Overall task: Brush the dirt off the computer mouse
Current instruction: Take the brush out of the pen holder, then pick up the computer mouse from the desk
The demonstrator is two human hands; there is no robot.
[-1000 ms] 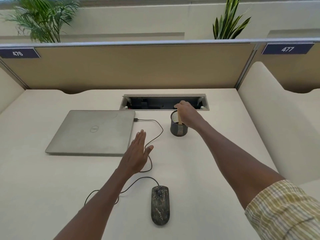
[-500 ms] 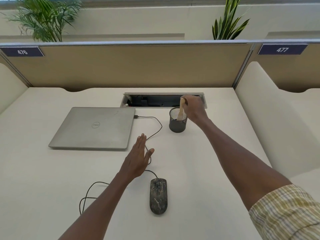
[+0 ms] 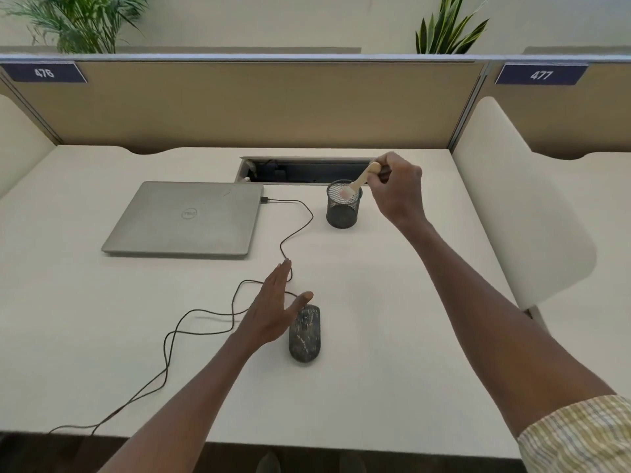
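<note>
A dark computer mouse (image 3: 305,336) smeared with pale dirt lies on the white desk (image 3: 392,319), its black cable (image 3: 293,227) running to the laptop. My left hand (image 3: 273,308) hovers flat and open just left of the mouse, thumb over its front end. My right hand (image 3: 397,189) grips the wooden handle of a small brush (image 3: 362,180). The brush is tilted, its pale bristle end just above the rim of a black mesh cup (image 3: 342,209).
A closed grey laptop (image 3: 186,220) lies at the left rear. An open cable hatch (image 3: 307,170) is set in the desk behind the cup. Beige partition panels (image 3: 259,107) stand at the back, a curved white divider (image 3: 512,206) at the right.
My right hand has lifted the brush up out of the mesh cup and tilted it. My left hand has come nearer to the mouse.
</note>
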